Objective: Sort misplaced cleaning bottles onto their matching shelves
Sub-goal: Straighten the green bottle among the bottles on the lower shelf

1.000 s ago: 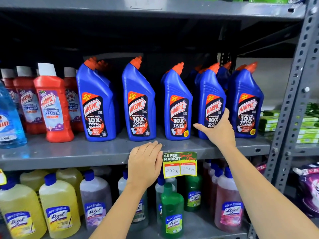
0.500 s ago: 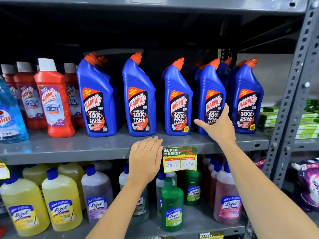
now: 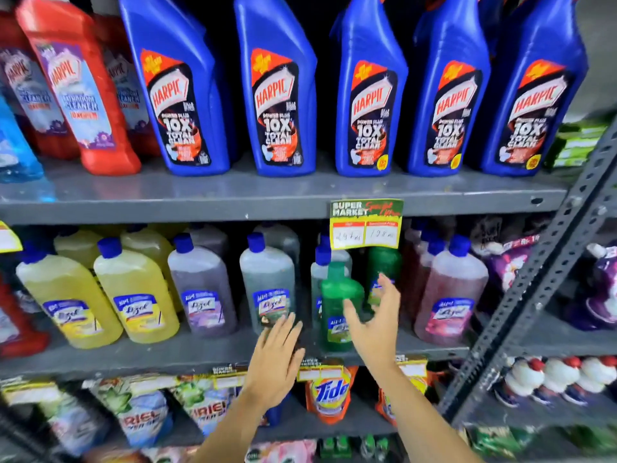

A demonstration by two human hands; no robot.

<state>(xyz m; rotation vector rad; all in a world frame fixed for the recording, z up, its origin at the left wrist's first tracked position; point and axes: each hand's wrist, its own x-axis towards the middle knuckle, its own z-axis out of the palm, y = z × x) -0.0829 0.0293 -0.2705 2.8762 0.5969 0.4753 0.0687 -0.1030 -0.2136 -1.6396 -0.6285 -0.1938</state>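
A small green bottle [image 3: 337,305] stands at the front of the lower shelf [image 3: 167,357], among larger Lizol bottles. My right hand [image 3: 375,324] is open just to its right, thumb in front of the label, fingers spread, not closed on it. My left hand [image 3: 275,360] is open and flat in front of the shelf edge, below a greyish Lizol bottle [image 3: 268,285]. A second green bottle [image 3: 384,262] stands behind, partly hidden by my right hand. Blue Harpic bottles [image 3: 280,91] line the upper shelf [image 3: 233,198].
Red Harpic bathroom cleaners [image 3: 76,88] and a light blue bottle [image 3: 16,152] stand upper left. Yellow [image 3: 133,289], purple [image 3: 203,285] and pink [image 3: 450,295] Lizol bottles fill the lower shelf. A price tag [image 3: 365,225] hangs from the upper shelf. Detergent pouches [image 3: 329,392] sit below. A grey upright [image 3: 541,279] stands right.
Both hands dropped from the upper shelf edge and the blue Harpic bottle down to the Lizol shelf. My view tilted downward and moved closer. My right hand now hovers by the green bottle.
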